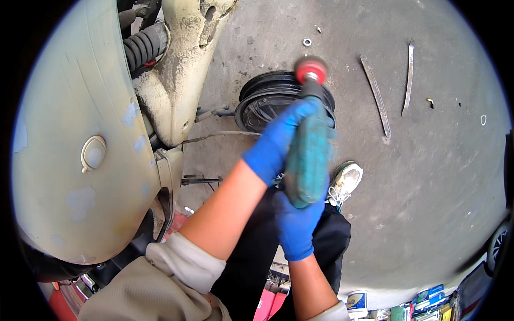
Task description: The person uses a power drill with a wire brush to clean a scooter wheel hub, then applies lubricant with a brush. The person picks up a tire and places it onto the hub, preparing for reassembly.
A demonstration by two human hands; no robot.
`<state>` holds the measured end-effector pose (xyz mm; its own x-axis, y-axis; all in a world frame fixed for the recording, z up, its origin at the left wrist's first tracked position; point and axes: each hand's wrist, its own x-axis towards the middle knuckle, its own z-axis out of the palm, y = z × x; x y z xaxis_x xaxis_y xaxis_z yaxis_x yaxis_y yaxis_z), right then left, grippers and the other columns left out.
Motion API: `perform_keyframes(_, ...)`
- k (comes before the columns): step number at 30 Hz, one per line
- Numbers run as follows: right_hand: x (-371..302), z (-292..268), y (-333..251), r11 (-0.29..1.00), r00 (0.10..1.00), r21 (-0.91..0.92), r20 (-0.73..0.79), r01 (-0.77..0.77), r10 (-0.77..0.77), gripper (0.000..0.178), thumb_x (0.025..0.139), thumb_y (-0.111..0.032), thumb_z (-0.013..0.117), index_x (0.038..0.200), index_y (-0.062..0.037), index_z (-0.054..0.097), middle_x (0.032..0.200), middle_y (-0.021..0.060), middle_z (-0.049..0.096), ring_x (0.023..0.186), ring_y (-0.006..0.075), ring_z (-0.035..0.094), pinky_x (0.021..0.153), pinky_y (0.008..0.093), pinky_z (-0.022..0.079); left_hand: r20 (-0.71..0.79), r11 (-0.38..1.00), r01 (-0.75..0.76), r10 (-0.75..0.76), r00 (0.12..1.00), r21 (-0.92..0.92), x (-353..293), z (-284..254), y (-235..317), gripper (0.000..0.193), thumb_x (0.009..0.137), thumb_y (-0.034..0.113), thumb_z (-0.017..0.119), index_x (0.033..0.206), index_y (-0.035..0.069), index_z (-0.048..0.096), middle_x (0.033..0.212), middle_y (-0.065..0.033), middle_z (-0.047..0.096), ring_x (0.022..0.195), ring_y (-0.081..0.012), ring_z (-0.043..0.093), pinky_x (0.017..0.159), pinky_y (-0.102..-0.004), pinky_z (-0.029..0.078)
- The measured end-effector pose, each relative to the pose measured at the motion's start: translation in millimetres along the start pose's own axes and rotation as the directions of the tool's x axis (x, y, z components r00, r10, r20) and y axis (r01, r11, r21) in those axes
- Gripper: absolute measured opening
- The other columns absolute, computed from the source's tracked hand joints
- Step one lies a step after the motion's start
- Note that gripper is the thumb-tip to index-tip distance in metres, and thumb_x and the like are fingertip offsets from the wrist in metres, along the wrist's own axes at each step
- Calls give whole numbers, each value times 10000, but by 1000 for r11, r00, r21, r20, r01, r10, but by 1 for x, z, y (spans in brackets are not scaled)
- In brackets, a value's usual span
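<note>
Both of my hands wear blue gloves and grip a teal power tool (307,158), which is blurred. My left hand (274,143) is wrapped round its front part, near the black neck. Lower down, my right hand (300,224) closes round the rear of its body; the tool hides some of those fingers. A round red head (310,70) sits at the tool's far end, over the edge of a black wheel rim (256,111) on the floor. Whether the head touches the rim I cannot tell. A cable (219,133) runs from the rim toward the scooter at left.
A worn cream scooter body (69,155) fills the left side, with a black spring (143,47) beside it. Two flat metal bars (376,96) lie on the floor at right. A nut (307,41) lies beyond the rim. Boxes and a tub (357,300) stand at lower right.
</note>
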<state>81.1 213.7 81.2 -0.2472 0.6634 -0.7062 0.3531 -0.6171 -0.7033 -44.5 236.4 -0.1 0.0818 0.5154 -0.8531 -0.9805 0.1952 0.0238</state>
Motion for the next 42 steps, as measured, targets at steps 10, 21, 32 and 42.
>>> perform_keyframes(10,-5,18,-5,995,996,-79,81,55,-49,838,676,7,656,1438,-24,310,1203,186,565,1090,266,581,941,376,472,54,999,-7,9,998,-38,-24,-9,22,668,841,508,628,1211,-42,544,1040,-196,662,832,-305,680,788,-442,571)
perform_keyframes(21,3,-16,-13,999,997,-42,68,25,-22,863,690,-9,684,1459,-17,291,1206,191,592,1093,255,602,942,363,484,-48,1000,-23,23,999,13,-7,16,-2,575,872,486,611,1122,-31,588,982,-180,676,811,-291,674,760,-417,576)
perform_keyframes(32,7,-12,-27,998,991,34,128,-51,46,837,665,31,627,1443,-36,325,1207,170,594,1096,243,604,937,366,487,-98,993,-90,97,990,80,-19,17,8,675,854,556,603,1182,-34,577,1056,-178,663,856,-279,670,780,-407,572)
perform_keyframes(42,9,-7,-24,996,984,-33,163,83,-77,842,763,-42,701,1487,-44,272,1167,225,629,1051,322,658,873,387,523,-122,991,-134,134,983,8,-26,18,14,612,861,516,612,1139,-28,584,988,-182,669,770,-296,674,737,-434,575)
